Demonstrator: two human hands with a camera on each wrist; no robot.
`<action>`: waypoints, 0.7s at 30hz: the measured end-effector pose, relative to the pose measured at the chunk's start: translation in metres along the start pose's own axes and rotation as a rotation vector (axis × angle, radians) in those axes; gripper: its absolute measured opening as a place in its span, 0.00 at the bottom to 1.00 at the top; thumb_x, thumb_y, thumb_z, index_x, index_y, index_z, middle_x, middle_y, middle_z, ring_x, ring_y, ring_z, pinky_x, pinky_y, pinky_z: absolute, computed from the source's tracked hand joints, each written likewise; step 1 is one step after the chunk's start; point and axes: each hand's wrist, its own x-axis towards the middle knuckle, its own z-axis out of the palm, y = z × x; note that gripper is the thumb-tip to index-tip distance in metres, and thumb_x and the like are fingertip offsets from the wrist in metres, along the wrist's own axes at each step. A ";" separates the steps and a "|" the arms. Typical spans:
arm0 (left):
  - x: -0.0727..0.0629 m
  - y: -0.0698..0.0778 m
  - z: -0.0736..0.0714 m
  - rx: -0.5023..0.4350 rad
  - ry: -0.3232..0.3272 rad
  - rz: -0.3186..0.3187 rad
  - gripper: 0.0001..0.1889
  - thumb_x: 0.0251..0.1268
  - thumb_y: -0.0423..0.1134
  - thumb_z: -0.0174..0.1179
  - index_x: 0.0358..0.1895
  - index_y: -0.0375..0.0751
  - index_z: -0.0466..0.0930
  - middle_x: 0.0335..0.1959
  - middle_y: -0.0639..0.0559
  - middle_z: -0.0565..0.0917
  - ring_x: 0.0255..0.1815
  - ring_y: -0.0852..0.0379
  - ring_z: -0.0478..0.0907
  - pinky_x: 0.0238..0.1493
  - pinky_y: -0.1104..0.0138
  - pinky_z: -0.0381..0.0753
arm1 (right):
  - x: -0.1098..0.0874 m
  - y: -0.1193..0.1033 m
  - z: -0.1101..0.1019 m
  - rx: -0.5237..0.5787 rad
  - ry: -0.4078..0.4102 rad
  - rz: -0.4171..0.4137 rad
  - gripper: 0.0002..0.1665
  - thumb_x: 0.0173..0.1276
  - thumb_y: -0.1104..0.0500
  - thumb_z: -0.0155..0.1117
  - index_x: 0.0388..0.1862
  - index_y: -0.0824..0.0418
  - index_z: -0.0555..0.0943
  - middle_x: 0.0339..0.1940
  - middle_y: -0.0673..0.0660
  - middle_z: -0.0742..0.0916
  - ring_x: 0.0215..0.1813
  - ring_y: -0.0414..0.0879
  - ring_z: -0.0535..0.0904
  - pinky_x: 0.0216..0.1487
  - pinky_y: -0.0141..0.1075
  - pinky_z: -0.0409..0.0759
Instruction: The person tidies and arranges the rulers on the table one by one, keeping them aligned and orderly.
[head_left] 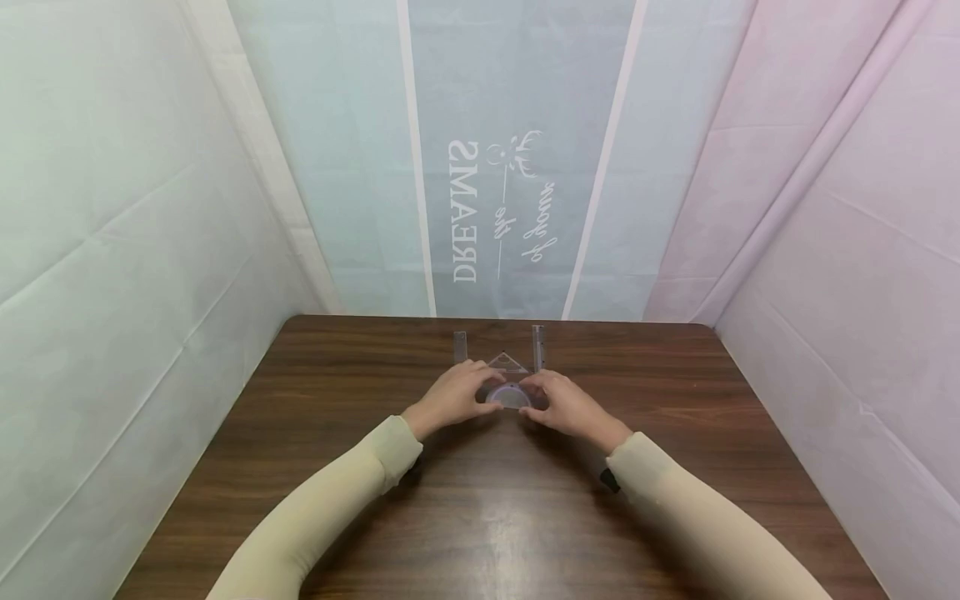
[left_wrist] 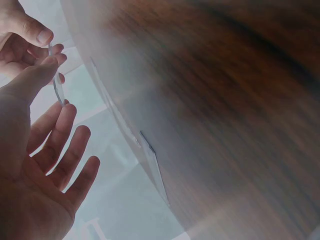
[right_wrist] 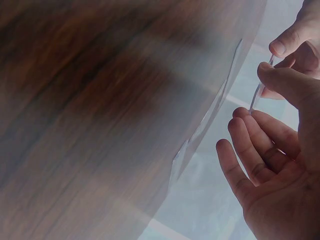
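Note:
My left hand [head_left: 456, 396] and right hand [head_left: 567, 406] face each other near the middle of the table, with a clear half-round protractor [head_left: 510, 397] between them. Each hand pinches one end of it between thumb and fingertips. Seen edge-on in the left wrist view, the protractor [left_wrist: 58, 89] is a thin curved strip above the table; the left hand's other fingers spread away from it. The right wrist view gives the same thin edge of the protractor [right_wrist: 255, 97], with the right thumb [right_wrist: 280, 77] on its near side.
Just beyond the hands lies a clear triangular set square [head_left: 507, 362]. It sits between two clear rulers, one at left [head_left: 461, 345] and one at right [head_left: 538, 346]. The brown wooden table [head_left: 480, 500] meets a hanging printed cloth [head_left: 517, 100] at its far edge.

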 end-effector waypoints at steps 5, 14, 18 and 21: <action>-0.015 -0.001 -0.006 -0.003 -0.003 0.000 0.25 0.69 0.56 0.74 0.62 0.48 0.86 0.53 0.55 0.86 0.51 0.55 0.81 0.56 0.59 0.82 | -0.001 -0.010 0.006 -0.013 -0.006 -0.019 0.26 0.71 0.55 0.79 0.63 0.64 0.85 0.52 0.54 0.88 0.52 0.47 0.85 0.54 0.46 0.86; -0.041 -0.007 -0.012 -0.005 -0.003 -0.035 0.25 0.69 0.57 0.74 0.62 0.50 0.86 0.55 0.56 0.86 0.54 0.56 0.81 0.60 0.57 0.81 | 0.001 -0.023 0.020 -0.043 -0.021 -0.071 0.28 0.70 0.54 0.80 0.64 0.63 0.84 0.49 0.52 0.87 0.50 0.45 0.84 0.52 0.43 0.86; -0.051 -0.010 -0.015 -0.016 0.003 -0.037 0.25 0.68 0.56 0.75 0.62 0.50 0.86 0.54 0.57 0.86 0.53 0.56 0.81 0.59 0.57 0.81 | 0.003 -0.030 0.024 -0.030 -0.025 -0.095 0.27 0.69 0.55 0.81 0.63 0.64 0.84 0.49 0.51 0.86 0.50 0.44 0.84 0.52 0.43 0.86; -0.060 -0.012 -0.018 -0.024 0.002 -0.048 0.24 0.67 0.56 0.76 0.61 0.50 0.86 0.53 0.57 0.86 0.53 0.56 0.81 0.58 0.57 0.81 | 0.005 -0.037 0.028 -0.008 -0.035 -0.114 0.27 0.69 0.56 0.81 0.62 0.64 0.84 0.49 0.52 0.86 0.51 0.44 0.84 0.53 0.43 0.86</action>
